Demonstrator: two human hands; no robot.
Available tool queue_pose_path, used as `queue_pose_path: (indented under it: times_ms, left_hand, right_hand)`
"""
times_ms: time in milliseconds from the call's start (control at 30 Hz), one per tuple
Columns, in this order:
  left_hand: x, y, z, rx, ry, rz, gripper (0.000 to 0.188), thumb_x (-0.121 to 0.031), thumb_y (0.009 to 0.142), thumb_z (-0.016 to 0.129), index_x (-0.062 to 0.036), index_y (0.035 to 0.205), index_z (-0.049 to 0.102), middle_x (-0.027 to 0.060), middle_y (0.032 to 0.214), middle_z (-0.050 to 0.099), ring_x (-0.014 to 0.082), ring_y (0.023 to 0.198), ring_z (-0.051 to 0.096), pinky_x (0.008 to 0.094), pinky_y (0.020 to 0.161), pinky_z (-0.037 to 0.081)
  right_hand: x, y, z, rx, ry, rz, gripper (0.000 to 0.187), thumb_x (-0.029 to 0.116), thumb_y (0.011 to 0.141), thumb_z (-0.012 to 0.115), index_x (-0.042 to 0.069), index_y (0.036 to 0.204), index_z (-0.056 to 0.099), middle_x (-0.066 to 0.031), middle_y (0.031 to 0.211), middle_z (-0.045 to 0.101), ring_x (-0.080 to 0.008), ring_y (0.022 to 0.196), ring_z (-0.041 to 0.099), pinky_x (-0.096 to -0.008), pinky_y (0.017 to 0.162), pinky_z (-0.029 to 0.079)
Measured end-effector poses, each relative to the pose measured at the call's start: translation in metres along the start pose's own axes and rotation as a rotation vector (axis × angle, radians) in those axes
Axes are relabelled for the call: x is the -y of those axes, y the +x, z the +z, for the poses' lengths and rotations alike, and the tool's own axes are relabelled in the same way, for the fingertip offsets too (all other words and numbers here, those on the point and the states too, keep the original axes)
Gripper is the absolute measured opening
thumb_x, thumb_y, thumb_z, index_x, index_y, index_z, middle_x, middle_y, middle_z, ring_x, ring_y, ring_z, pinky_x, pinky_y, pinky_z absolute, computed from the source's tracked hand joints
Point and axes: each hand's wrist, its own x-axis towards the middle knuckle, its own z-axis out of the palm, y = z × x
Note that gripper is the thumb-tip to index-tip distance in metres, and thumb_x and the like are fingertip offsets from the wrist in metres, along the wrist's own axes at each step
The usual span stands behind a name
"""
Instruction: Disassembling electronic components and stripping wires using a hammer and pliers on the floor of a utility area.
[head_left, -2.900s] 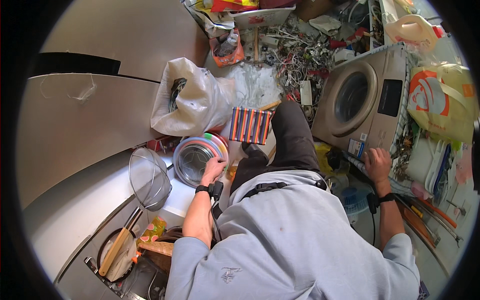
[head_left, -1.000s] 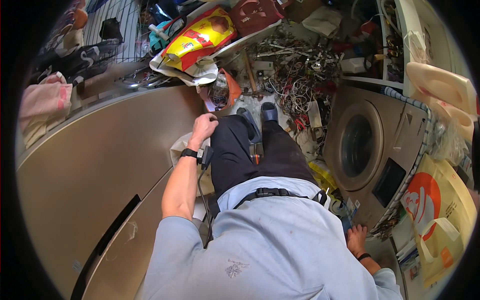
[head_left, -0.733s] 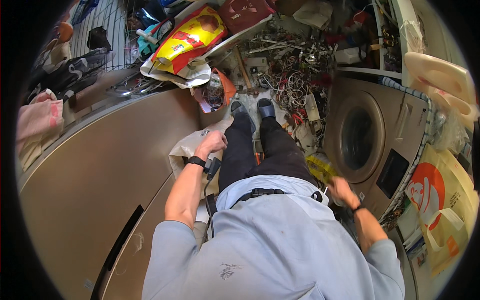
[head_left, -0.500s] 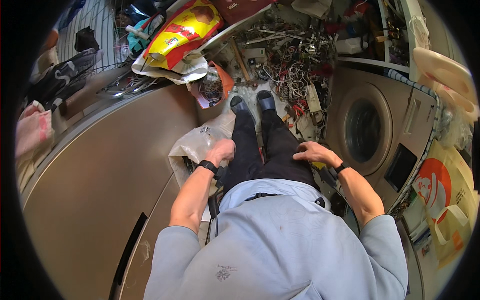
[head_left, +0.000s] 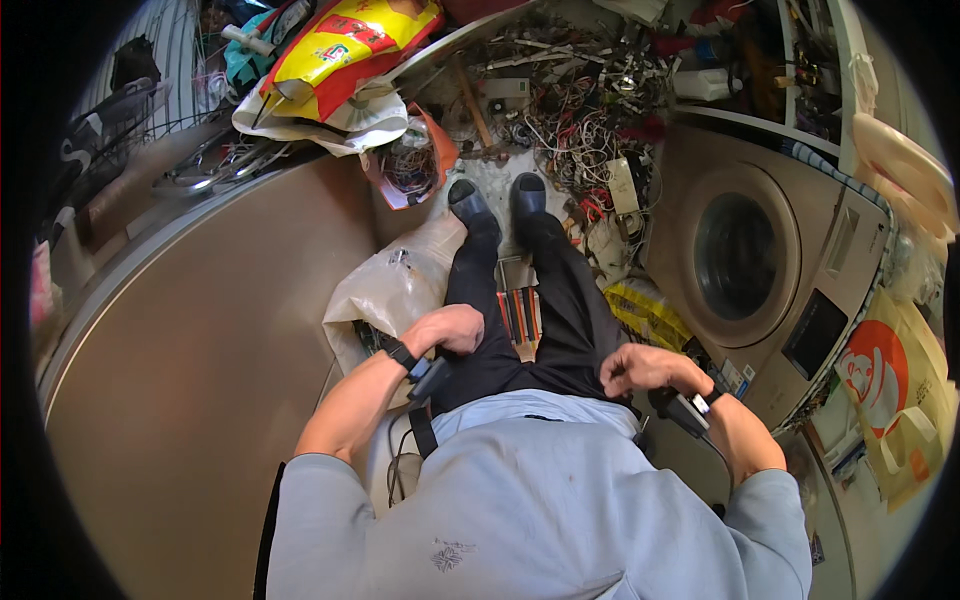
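Observation:
My left hand lies over my left thigh, its fingers curled in a loose fist with nothing visible in it. My right hand is by the outer side of my right thigh, its fingers bent inward and no object showing in them. Both hands touch or hover just over my black trousers; which of the two I cannot tell. Close to my left hand stands a whitish plastic sack, some dark items showing at its opening. A yellow bag lies beyond my right hand. Each wrist wears a black strap with a small device.
Tangled cables and scrap cover the floor beyond my slippers. An orange-edged bag of wires is beside them. A washing machine stands right, a large brown-grey panel left. Something striped orange and black shows between my legs.
My hands have drawn back toward my body, and the right fingers are more curled. My legs look lower and farther apart, with the striped thing now visible between them. The view has shifted slightly.

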Motion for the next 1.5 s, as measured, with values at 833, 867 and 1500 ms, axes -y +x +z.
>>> queue_pose_path:
  times_ms: [833,867,1500]
  left_hand:
    - [0.168,0.208,-0.221,-1.317,0.097,-0.009,0.023,-0.02,0.09,0.067,-0.001,0.101,0.075,0.0201,0.099,0.07,0.0399,0.097,0.068,0.046,0.087,0.055]
    - [0.184,0.205,-0.213,-1.298,0.118,-0.056,0.023,-0.02,0.09,0.067,-0.0011,0.102,0.074,0.0199,0.098,0.07,0.0396,0.097,0.067,0.0461,0.087,0.054]
    - [0.157,0.18,-0.153,-1.251,0.552,-0.005,0.034,-0.02,0.089,0.075,-0.0045,0.119,0.07,0.0157,0.107,0.071,0.0301,0.093,0.07,0.0373,0.084,0.055]
  right_hand:
    - [-0.13,0.609,-0.433,-0.981,-1.241,-0.275,0.007,0.018,0.081,0.071,0.012,0.079,0.075,-0.0068,0.072,0.072,-0.0215,0.061,0.067,-0.039,0.056,0.05]
    - [-0.142,0.653,-0.396,-0.873,-1.124,-0.258,0.004,0.012,0.083,0.072,0.014,0.086,0.074,-0.0032,0.07,0.07,-0.0174,0.055,0.063,-0.0339,0.049,0.048]
    - [-0.158,0.689,-0.313,-1.442,0.028,-0.129,0.027,0.028,0.088,0.065,0.009,0.101,0.079,-0.0201,0.104,0.076,-0.0412,0.101,0.072,-0.0478,0.091,0.055]
